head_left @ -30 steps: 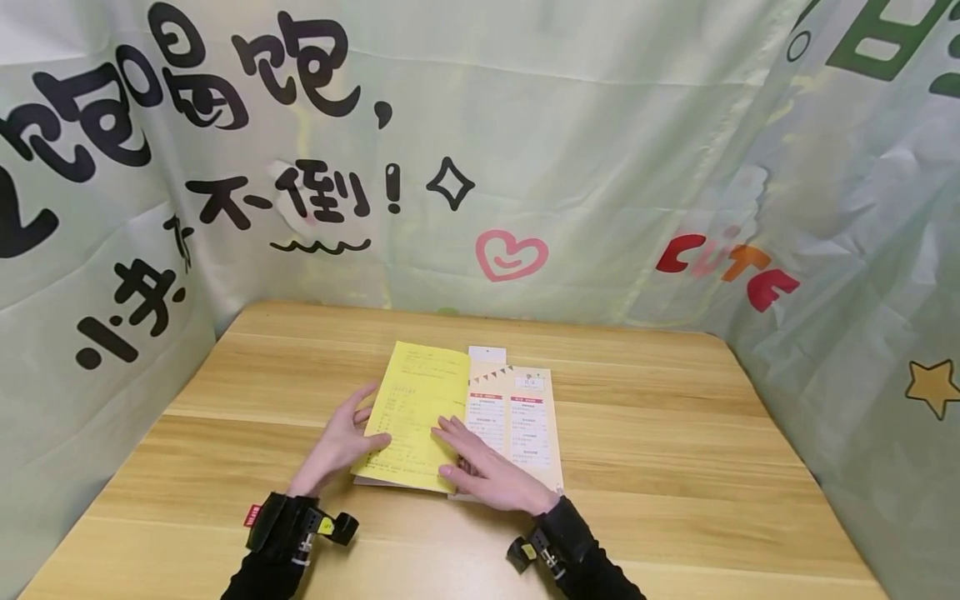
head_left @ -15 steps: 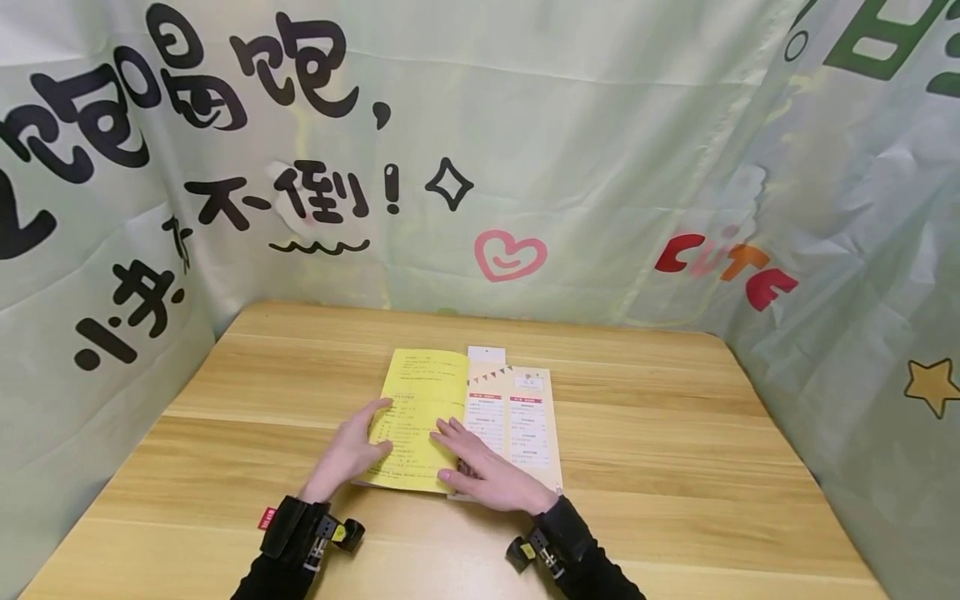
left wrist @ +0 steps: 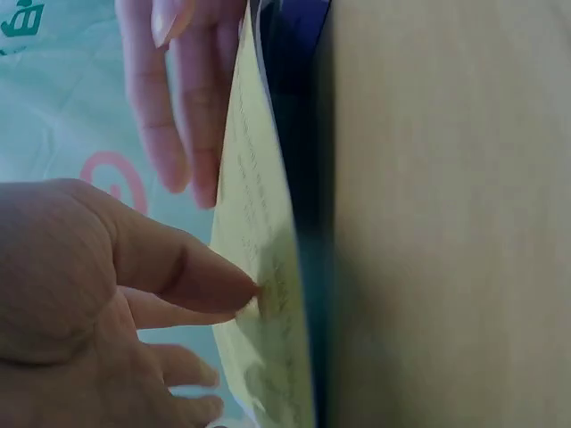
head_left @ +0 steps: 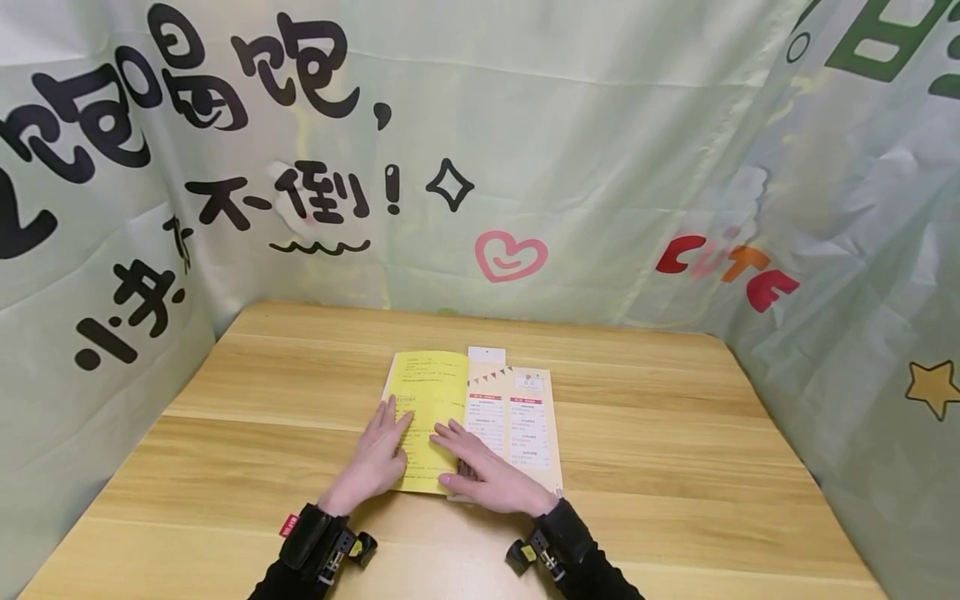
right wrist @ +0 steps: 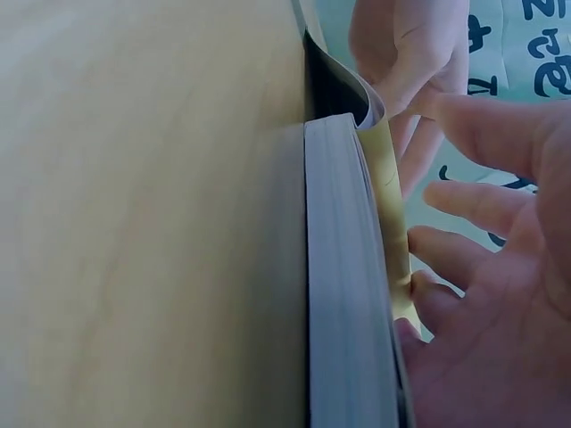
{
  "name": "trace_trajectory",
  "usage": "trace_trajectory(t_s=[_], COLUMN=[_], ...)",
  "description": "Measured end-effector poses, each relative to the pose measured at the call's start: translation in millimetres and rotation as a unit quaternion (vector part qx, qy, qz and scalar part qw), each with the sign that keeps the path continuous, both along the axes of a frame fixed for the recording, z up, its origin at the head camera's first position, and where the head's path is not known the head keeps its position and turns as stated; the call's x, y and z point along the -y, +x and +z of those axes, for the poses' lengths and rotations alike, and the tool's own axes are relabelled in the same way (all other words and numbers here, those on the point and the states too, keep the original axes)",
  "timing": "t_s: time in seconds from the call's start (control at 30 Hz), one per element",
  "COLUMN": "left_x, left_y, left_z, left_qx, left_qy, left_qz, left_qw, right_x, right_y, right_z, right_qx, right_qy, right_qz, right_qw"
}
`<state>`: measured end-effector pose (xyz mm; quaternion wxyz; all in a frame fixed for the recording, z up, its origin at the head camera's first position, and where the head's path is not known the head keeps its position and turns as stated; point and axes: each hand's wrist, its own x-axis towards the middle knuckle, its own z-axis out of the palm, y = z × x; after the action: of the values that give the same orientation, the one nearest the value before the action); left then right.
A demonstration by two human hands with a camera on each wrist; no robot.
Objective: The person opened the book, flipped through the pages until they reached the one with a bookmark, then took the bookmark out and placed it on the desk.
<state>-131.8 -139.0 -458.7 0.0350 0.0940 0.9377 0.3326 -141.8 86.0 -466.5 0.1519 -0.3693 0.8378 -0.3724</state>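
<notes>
An open book lies on the table, its yellow left page (head_left: 431,383) facing a cream right page (head_left: 534,433) printed in columns under red headings. My left hand (head_left: 373,457) rests on the yellow page near its left edge, fingers extended and thumb touching the paper. Along the inner fold, my right hand (head_left: 491,479) lies with straight fingers across the yellow page and palm over the lower right page. The right wrist view shows the thick page block (right wrist: 343,267) under my right hand, and the yellow leaf (right wrist: 385,192) bowing up beside it, with a dark gap underneath.
A small white card-like piece (head_left: 487,355) sticks out beyond the book's top edge. The wooden table (head_left: 660,433) extends around the book. A printed cloth curtain (head_left: 600,167) hangs behind and on both sides. Both wrists wear black straps with small cameras.
My left hand has moved right from the yellow page's outer edge onto the page. The page's left side has come down lower. My right hand has stayed in place.
</notes>
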Motion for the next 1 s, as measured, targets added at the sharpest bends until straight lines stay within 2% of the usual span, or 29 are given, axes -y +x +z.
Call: trace_trajectory(t_s=[0.17, 0.33, 0.47, 0.67, 1.0], left_x=[-3.0, -3.7, -3.9, -4.1, -6.2], left_y=[0.7, 1.0, 1.8, 2.3, 2.8], left_z=[-3.2, -4.7, -4.7, -5.1, -5.5], left_qx=[0.002, 0.021, 0.02, 0.013, -0.008], left_qy=[0.029, 0.031, 0.029, 0.024, 0.01], left_qz=[-0.035, -0.056, -0.067, -0.081, -0.116], left_qw=[0.999, 0.9977, 0.9971, 0.9963, 0.9932], right_x=[-1.7, -7.7, -14.0, -26.6, -47.5], right_y=[-0.5, -1.4, -1.5, -2.2, -2.4], right_z=[0.0, 2.7, 4.4, 3.6, 4.3], right_qx=[0.02, 0.041, 0.056, 0.06, 0.055], right_qy=[-0.018, -0.043, -0.06, -0.053, -0.04], right_qz=[-0.015, -0.032, -0.046, -0.061, -0.057], right_qw=[0.9995, 0.9978, 0.9956, 0.9949, 0.9961])
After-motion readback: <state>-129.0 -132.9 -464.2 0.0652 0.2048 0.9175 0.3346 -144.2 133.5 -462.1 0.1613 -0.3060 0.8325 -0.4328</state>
